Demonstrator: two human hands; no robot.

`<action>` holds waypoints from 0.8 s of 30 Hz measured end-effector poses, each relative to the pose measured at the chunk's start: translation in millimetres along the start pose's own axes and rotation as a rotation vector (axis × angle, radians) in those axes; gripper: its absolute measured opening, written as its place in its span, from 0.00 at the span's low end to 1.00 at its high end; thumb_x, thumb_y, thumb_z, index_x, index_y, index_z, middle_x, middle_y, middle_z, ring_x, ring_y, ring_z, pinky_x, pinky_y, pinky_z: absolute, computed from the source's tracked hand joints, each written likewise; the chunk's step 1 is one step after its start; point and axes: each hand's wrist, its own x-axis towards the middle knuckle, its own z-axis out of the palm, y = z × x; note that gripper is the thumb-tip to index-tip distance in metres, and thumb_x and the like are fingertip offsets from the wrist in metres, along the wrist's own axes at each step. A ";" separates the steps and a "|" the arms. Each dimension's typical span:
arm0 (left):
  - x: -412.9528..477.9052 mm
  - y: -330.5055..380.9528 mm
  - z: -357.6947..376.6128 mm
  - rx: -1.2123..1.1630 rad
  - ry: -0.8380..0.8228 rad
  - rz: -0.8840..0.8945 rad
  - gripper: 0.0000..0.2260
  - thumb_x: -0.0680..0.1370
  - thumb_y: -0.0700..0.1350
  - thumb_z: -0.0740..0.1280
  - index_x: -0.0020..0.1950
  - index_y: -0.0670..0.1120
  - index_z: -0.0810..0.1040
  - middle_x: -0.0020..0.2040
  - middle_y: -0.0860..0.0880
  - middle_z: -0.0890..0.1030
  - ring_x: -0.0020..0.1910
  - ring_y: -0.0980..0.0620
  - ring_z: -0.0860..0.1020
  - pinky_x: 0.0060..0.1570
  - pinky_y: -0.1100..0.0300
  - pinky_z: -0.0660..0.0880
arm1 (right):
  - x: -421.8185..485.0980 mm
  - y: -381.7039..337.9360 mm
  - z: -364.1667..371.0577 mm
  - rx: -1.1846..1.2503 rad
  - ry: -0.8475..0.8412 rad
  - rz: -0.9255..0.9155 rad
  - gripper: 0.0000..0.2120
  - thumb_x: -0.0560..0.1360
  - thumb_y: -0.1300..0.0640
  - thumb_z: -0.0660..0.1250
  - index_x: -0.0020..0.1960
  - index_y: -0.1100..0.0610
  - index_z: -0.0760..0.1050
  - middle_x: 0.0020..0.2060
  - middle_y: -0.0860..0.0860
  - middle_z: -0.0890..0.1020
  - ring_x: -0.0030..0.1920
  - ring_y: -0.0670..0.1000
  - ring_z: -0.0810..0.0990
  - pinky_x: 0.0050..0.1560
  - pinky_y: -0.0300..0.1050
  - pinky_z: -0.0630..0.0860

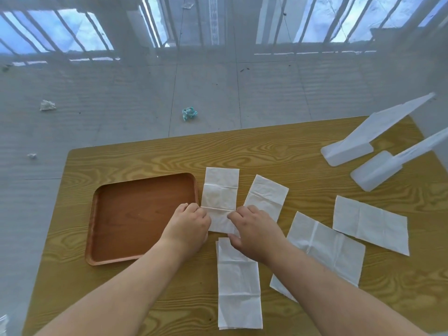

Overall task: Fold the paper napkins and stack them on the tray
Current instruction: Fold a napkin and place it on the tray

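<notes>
As other napkins (238, 287) are lying spread across the table (291, 154), the left hand (188, 223) and right hand (257, 230) are pinching the near end of a napkin (220, 187) lying just right of the tray (126, 214), near the table's middle.

Your left hand (186, 223) and right hand (257, 232) are bare. Your left forearm (126, 287) and right forearm (339, 292) are bare too, uncovered down to the view's lower edge.

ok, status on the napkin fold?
Left hand, right hand pinching napkin edges beside tray. Tray: nothing stacked. Four other napkins flat on table, none in the way.
</notes>
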 end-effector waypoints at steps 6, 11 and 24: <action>-1.1 -6.4 2.1 -0.017 0.023 -0.018 0.15 0.77 0.55 0.65 0.57 0.48 0.77 0.55 0.49 0.80 0.57 0.45 0.75 0.67 0.44 0.67 | 6.2 -15.6 11.3 -0.050 0.004 -0.044 0.14 0.79 0.46 0.63 0.62 0.50 0.73 0.56 0.49 0.80 0.54 0.52 0.76 0.56 0.49 0.76; 4.3 0.2 3.5 0.022 -0.001 0.003 0.10 0.80 0.47 0.62 0.60 0.46 0.76 0.56 0.46 0.78 0.58 0.43 0.73 0.70 0.40 0.63 | 3.7 -22.2 19.5 -0.038 0.034 0.035 0.17 0.78 0.53 0.63 0.66 0.50 0.70 0.60 0.49 0.78 0.56 0.52 0.75 0.61 0.49 0.76; 18.8 -2.6 -0.5 -0.105 0.055 -0.002 0.09 0.77 0.51 0.62 0.50 0.49 0.77 0.47 0.49 0.80 0.49 0.46 0.75 0.55 0.48 0.71 | -10.6 4.1 17.5 -0.056 0.063 0.036 0.31 0.74 0.41 0.65 0.74 0.52 0.66 0.68 0.51 0.75 0.68 0.56 0.71 0.72 0.58 0.68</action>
